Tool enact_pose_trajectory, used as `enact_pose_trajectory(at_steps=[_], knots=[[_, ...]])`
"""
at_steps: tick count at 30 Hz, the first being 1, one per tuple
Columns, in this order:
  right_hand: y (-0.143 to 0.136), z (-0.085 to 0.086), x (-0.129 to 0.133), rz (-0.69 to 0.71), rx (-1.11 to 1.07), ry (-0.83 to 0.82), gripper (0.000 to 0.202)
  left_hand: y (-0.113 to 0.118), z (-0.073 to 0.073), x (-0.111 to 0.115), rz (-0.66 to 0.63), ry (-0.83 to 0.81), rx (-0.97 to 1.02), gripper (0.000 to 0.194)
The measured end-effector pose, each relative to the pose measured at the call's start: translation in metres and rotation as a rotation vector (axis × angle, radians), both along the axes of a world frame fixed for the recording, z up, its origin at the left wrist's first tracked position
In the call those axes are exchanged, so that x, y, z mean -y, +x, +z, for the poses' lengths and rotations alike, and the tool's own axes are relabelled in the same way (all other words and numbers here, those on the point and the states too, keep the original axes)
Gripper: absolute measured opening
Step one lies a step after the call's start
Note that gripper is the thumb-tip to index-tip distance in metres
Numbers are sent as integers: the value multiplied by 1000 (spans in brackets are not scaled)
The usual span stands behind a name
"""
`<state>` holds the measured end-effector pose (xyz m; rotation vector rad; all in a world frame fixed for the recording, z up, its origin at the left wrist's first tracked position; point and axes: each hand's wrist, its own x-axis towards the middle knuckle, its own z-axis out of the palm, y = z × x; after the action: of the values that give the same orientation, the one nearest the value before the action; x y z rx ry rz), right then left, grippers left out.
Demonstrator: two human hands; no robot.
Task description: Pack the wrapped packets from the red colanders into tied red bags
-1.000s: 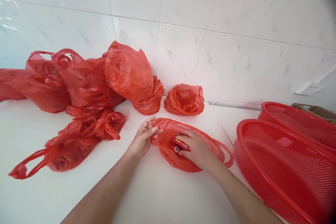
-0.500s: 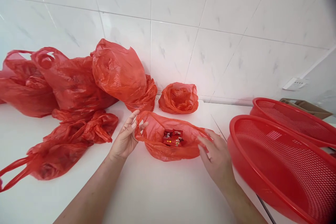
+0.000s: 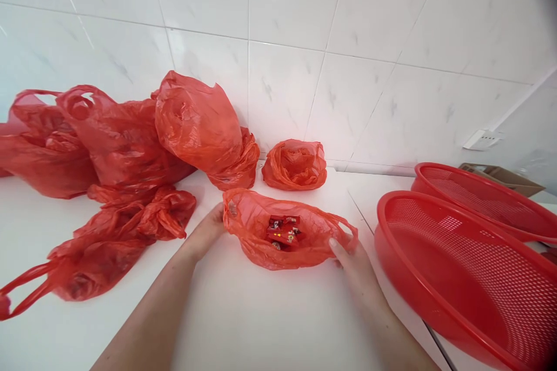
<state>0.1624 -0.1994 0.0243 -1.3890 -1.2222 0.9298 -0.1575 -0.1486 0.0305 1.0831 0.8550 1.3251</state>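
Note:
A red plastic bag (image 3: 261, 258) stands on the white table in front of me with its mouth spread wide. Several small red printed packets (image 3: 284, 231) lie at the bottom of it. My left hand (image 3: 212, 225) is against the outside of the bag's left end, its fingers hidden behind the plastic. At the right end, my right hand (image 3: 355, 261) holds the bag near a handle loop, thumb on the near side and the other fingers mostly hidden behind.
A smaller open red bag (image 3: 295, 179) sits by the tiled wall. Filled red bags (image 3: 195, 122) and a knotted red bag (image 3: 98, 255) are on the left. Two red perforated baskets (image 3: 385, 237) stand on the right, with a cardboard box (image 3: 505, 177) behind.
My left fingers have gone from the bag's rim to behind its left end. My right hand has moved lower and taken hold of the right side. The mouth's right handle now spreads outward.

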Motion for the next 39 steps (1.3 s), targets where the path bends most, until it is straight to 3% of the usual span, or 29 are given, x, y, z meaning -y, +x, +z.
enact_pose_trajectory(at_steps=[4, 6, 8, 10, 13, 15, 18, 21, 24, 26, 29, 32, 34, 36, 39], knots=[[0, 9, -18, -52, -61, -93, 38, 11, 10, 17, -410, -17, -153, 60], [-4, 16, -28, -74, -108, -72, 35, 22, 11, 22, -481, 7, -190, 59], [-9, 23, -38, -73, -186, -69, 34, 37, 6, 22, -398, 74, -183, 58], [-13, 28, -47, -37, -266, -65, 35, 49, -1, 20, -206, 108, -176, 57], [-17, 32, -60, 7, -333, -22, 35, 58, -12, 12, 64, 41, -223, 43], [-17, 34, -69, -12, -360, 27, 34, 57, -14, 5, 171, -11, -215, 35], [-14, 42, -79, -65, -377, 94, 33, 56, -4, -2, 212, 31, -71, 36], [-9, 60, -82, -74, -404, 138, 31, 60, 18, -6, 161, 103, 57, 35], [-2, 78, -76, 20, -446, 201, 33, 68, 38, -9, 97, 141, 127, 32], [4, 84, -73, 142, -422, 266, 40, 73, 43, -12, 81, 141, 189, 30], [12, 70, -75, 258, -362, 347, 60, 78, 36, -17, 86, 76, 269, 30], [18, 34, -87, 208, -303, 294, 90, 79, 19, -20, 87, -29, 308, 34], [20, 8, -97, 141, -279, 156, 101, 79, 8, -20, 75, -59, 313, 36], [19, -10, -104, 103, -317, 35, 104, 79, 1, -18, 54, -42, 293, 39], [10, -16, -111, 125, -393, 18, 96, 79, -3, -13, 23, 15, 239, 51]])
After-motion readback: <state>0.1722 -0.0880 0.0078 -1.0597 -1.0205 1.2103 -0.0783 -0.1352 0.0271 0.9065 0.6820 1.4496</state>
